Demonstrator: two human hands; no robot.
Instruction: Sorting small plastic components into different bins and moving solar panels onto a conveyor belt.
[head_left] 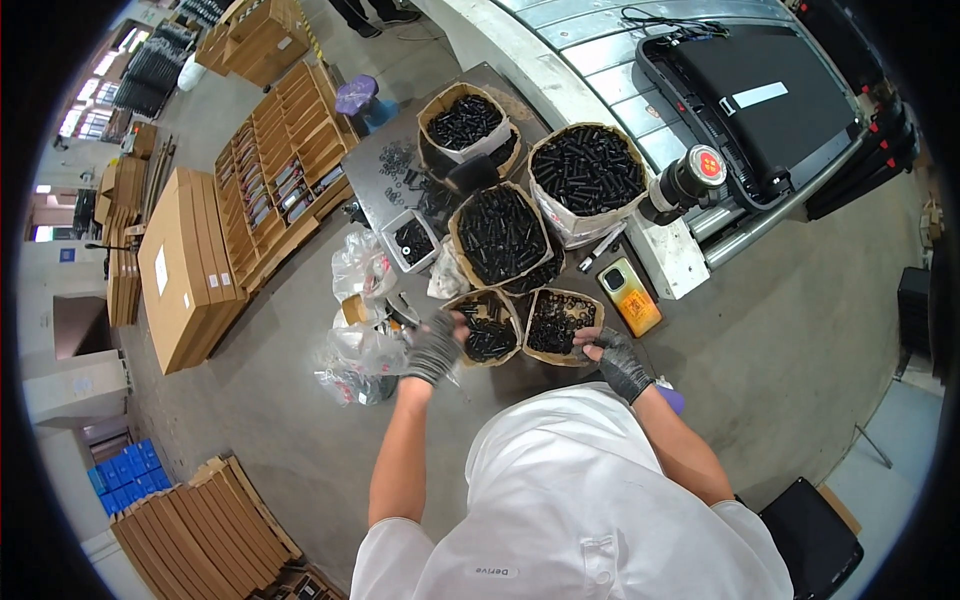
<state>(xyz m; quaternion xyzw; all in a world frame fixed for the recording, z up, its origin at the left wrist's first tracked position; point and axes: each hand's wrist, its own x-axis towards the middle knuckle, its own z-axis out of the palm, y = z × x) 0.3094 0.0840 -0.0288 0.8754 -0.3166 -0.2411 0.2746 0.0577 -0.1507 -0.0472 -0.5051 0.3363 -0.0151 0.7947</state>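
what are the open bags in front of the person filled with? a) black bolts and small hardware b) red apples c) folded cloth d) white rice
a: the gloved left hand and right hand reach into bags packed with black bolts.

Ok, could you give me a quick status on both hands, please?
Left hand gloved, at left bag of black bolts. Right hand gloved, at right bag. Nothing blocking.

Gloved hands at boxes of black bolts

Left hand (436,348) reaches into one small box (487,335); right hand (618,358) rests beside the next box (560,322).
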